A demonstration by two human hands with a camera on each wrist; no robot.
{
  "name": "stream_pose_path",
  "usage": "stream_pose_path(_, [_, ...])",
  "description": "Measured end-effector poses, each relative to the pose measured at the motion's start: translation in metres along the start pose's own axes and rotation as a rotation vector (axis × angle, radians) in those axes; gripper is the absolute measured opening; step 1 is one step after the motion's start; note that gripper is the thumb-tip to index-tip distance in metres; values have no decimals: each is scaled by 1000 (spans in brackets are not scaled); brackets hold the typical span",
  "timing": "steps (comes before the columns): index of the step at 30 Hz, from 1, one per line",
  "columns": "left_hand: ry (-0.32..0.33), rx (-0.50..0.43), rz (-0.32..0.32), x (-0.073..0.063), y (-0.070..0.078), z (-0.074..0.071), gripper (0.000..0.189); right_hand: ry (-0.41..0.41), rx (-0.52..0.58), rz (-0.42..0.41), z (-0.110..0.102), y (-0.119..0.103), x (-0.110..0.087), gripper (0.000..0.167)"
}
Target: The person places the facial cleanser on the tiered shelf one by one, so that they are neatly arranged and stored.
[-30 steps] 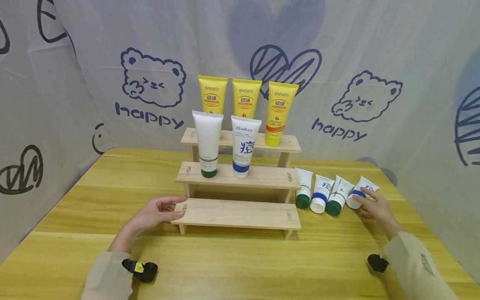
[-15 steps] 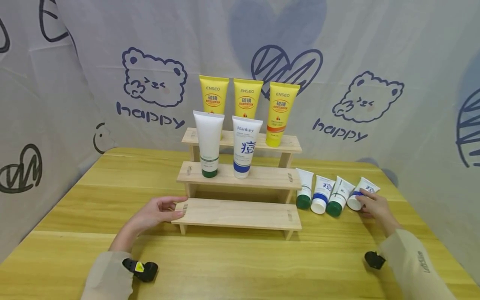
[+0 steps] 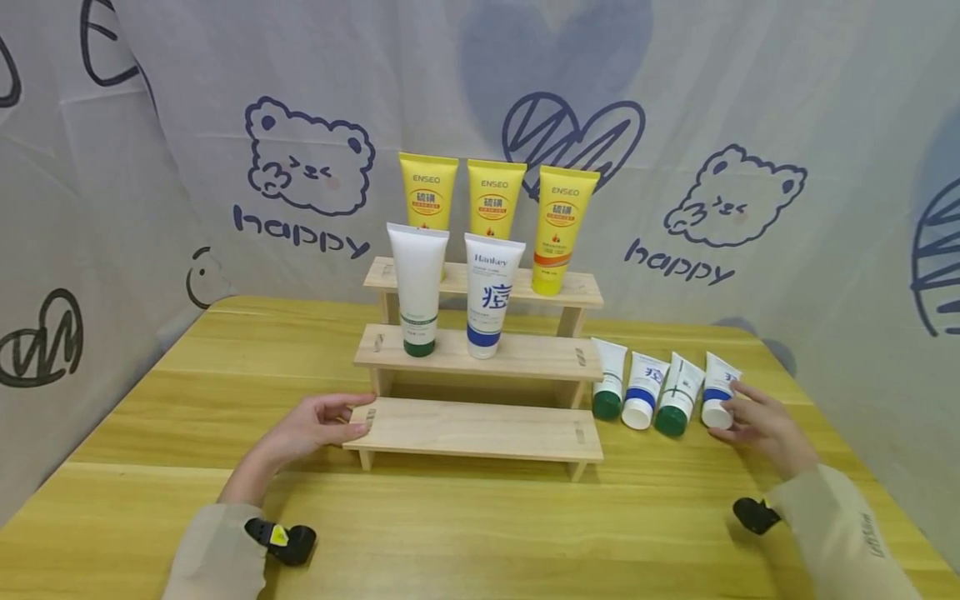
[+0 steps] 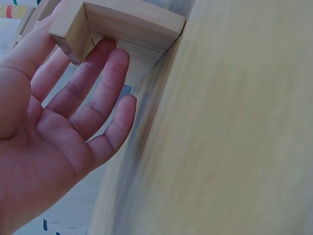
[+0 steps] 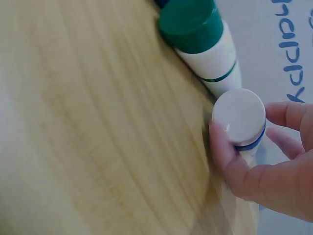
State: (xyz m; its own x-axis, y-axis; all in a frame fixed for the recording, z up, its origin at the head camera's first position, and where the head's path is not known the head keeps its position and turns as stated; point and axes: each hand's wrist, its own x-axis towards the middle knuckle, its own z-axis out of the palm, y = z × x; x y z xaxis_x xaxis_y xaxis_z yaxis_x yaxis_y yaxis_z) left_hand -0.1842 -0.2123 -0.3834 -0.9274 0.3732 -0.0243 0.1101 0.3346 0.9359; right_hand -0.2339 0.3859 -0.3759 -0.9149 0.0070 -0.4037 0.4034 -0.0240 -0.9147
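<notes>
My left hand (image 3: 318,425) holds the left end of the lowest tier of a stepped wooden display stand (image 3: 480,427); in the left wrist view its fingers (image 4: 105,90) reach under that end. At the right, my right hand (image 3: 768,429) pinches a white squeeze tube with a blue band (image 3: 718,392) lying on the table. The right wrist view shows the thumb (image 5: 227,156) on one side of its white cap (image 5: 239,116) and fingers on the other. Just left of it lies a white tube with a green cap (image 3: 681,396).
Further left lie another blue-banded tube (image 3: 645,390) and another green-capped tube (image 3: 609,379), beside the stand. A green-capped white tube (image 3: 417,287) and a blue-banded one (image 3: 491,296) stand on the middle tier. Several yellow tubes (image 3: 562,229) stand on top, before a printed cloth (image 3: 442,75).
The blue-banded tube at my right hand has turned straighter, its cap shifting slightly right and towards me. The green-capped tube beside it has turned slightly. My left hand stays on the stand.
</notes>
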Motion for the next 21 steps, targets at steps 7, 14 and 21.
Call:
stream_pose_path(7, [-6,-5,2,0,-1,0,52,-15,176,88,-6,-6,1,84])
stream_pose_path(14, [-7,-17,7,0,-1,0,51,-35,212,69,-8,-4,0,82])
stream_pose_path(21, [0,-4,7,0,-2,0,51,11,229,59,-6,-4,-3,80])
